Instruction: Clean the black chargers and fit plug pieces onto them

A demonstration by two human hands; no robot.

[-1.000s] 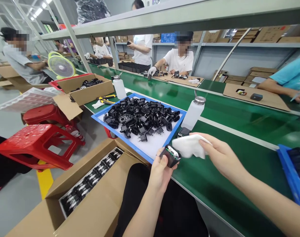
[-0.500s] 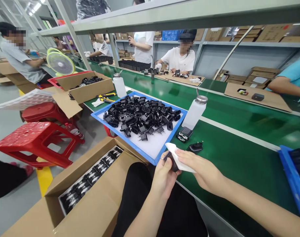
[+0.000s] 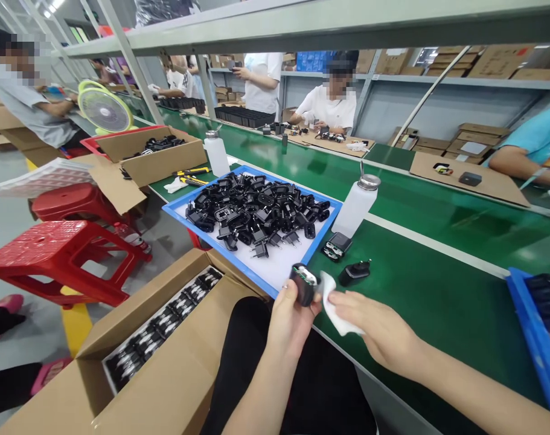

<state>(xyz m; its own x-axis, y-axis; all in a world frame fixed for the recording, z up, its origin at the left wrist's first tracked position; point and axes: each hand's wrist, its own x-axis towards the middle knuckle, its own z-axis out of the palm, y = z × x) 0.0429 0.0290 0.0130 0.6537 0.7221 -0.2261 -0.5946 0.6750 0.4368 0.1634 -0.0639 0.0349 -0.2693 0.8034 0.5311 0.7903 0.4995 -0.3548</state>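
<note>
Here we wipe: left hand [image 3: 289, 319] fingers grip the black charger housing [image 3: 303, 284], right hand [image 3: 378, 329] fingers pinch the white cloth [image 3: 334, 303] against it; next, turning the housing.

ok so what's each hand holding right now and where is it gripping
The left hand grips a small black charger housing by its lower body, open end up. The right hand pinches a white cloth under its fingers, beside the housing.

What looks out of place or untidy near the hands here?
Two black parts lie loose on the green belt, outside the blue tray. The left hand holds an open casing; the right hand holds a cloth.
</note>
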